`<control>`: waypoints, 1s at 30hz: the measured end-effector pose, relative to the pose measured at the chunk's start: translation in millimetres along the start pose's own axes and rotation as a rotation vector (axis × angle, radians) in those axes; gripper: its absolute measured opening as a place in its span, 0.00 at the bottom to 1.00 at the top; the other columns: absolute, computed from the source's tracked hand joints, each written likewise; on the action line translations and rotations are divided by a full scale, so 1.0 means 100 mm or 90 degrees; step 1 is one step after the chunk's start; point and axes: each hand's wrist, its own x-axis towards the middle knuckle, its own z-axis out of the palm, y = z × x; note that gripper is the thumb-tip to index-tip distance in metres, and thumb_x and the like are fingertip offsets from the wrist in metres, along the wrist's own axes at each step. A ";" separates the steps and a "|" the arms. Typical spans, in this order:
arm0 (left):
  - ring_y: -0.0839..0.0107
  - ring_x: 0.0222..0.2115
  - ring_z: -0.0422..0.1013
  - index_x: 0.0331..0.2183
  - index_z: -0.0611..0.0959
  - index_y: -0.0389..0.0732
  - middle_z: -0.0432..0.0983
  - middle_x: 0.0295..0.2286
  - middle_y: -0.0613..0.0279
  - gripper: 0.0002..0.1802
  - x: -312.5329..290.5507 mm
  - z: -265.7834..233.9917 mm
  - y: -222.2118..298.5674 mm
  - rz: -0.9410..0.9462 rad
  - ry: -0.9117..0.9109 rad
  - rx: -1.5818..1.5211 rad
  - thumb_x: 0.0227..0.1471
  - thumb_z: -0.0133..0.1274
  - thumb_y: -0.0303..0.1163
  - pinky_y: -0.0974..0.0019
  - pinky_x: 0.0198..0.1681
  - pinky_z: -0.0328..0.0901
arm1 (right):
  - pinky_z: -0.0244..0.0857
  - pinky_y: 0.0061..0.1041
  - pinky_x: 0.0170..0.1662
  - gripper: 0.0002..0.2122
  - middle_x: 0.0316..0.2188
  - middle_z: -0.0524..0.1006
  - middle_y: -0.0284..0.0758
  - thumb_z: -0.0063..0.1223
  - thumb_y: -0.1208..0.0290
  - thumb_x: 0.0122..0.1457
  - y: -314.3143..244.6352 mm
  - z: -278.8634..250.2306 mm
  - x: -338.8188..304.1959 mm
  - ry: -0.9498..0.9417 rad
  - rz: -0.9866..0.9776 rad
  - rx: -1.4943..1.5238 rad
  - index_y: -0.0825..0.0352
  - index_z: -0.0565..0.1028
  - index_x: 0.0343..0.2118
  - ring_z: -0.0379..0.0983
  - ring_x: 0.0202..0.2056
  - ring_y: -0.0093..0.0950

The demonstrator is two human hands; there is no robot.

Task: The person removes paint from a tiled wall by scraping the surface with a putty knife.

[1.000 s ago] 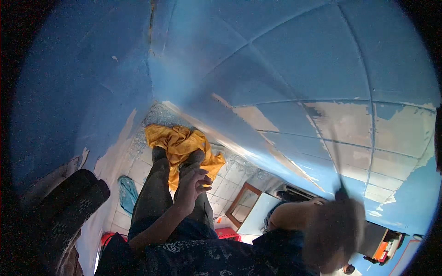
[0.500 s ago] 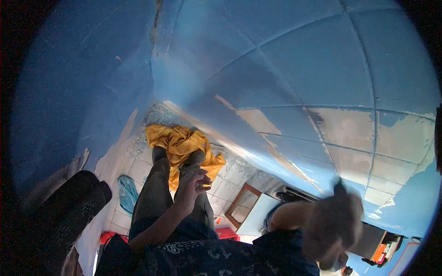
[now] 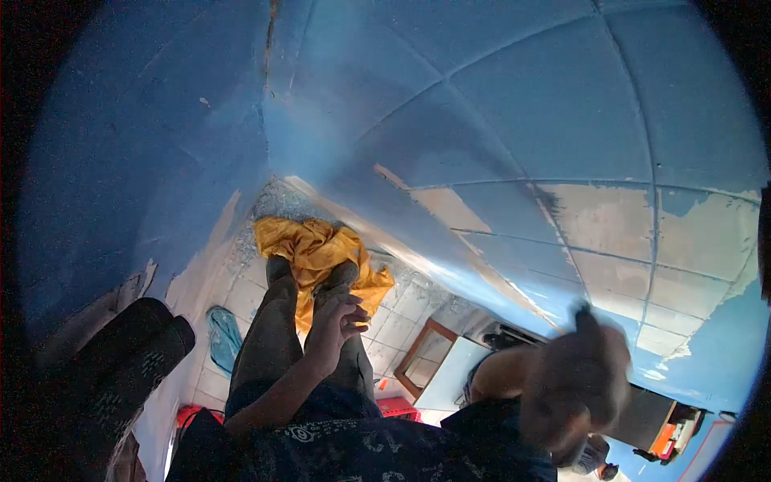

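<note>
My right hand, smeared by motion, is raised near the wall at the right. It is closed around a dark tool whose narrow end sticks up past the fingers; the rest of it is hidden. Beside it, the blue painted wall has bare pale patches with ragged paint edges. My left hand hangs over my thigh, its fingers loosely bent and apart, holding nothing.
Crumpled orange-yellow cloth lies at my feet. Paint flakes litter the corner. A light blue plastic bag, a brown-framed panel and a red crate are on the tiled floor. A dark rolled object is at left.
My right hand and the tool have shifted slightly left and down beside the wall. My left hand stays where it was.
</note>
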 end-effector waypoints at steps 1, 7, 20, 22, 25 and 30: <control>0.70 0.35 0.70 0.38 0.72 0.39 0.71 0.31 0.60 0.12 0.01 0.01 0.00 0.000 -0.001 0.000 0.53 0.42 0.35 0.64 0.40 0.66 | 0.58 0.17 0.24 0.16 0.09 0.60 0.27 0.46 0.63 0.55 -0.03 0.00 -0.01 0.005 0.007 -0.010 0.58 0.62 0.12 0.60 0.13 0.23; 0.69 0.36 0.71 0.39 0.72 0.39 0.71 0.31 0.59 0.13 0.02 0.00 -0.08 -0.011 -0.022 0.008 0.53 0.41 0.34 0.64 0.40 0.66 | 0.59 0.17 0.23 0.16 0.11 0.63 0.27 0.46 0.63 0.56 0.05 -0.04 0.00 -0.004 -0.002 -0.001 0.59 0.63 0.13 0.61 0.14 0.23; 0.69 0.36 0.71 0.39 0.72 0.39 0.72 0.31 0.59 0.13 0.01 -0.04 -0.04 -0.022 -0.012 0.003 0.53 0.43 0.35 0.64 0.41 0.66 | 0.59 0.19 0.21 0.17 0.10 0.65 0.27 0.48 0.61 0.56 -0.04 -0.06 -0.01 0.020 0.018 -0.033 0.59 0.64 0.13 0.60 0.12 0.26; 0.69 0.36 0.71 0.39 0.72 0.39 0.72 0.30 0.59 0.13 -0.02 -0.03 -0.06 -0.012 -0.026 -0.001 0.52 0.43 0.35 0.64 0.41 0.66 | 0.59 0.19 0.21 0.16 0.11 0.65 0.27 0.48 0.62 0.56 0.01 -0.02 0.02 0.019 -0.008 -0.008 0.59 0.64 0.13 0.61 0.12 0.26; 0.69 0.36 0.70 0.38 0.72 0.39 0.71 0.29 0.59 0.13 -0.01 -0.02 -0.06 0.014 -0.024 -0.014 0.52 0.43 0.35 0.65 0.40 0.66 | 0.59 0.20 0.20 0.15 0.11 0.65 0.27 0.50 0.62 0.55 0.10 0.09 -0.06 -0.012 0.014 -0.016 0.58 0.64 0.14 0.61 0.13 0.25; 0.69 0.34 0.71 0.38 0.72 0.39 0.71 0.30 0.59 0.12 0.03 0.08 -0.05 -0.010 -0.027 0.001 0.52 0.43 0.34 0.64 0.40 0.67 | 0.60 0.22 0.20 0.14 0.11 0.64 0.27 0.51 0.63 0.54 -0.06 -0.08 0.05 0.001 0.014 -0.042 0.58 0.64 0.14 0.62 0.13 0.25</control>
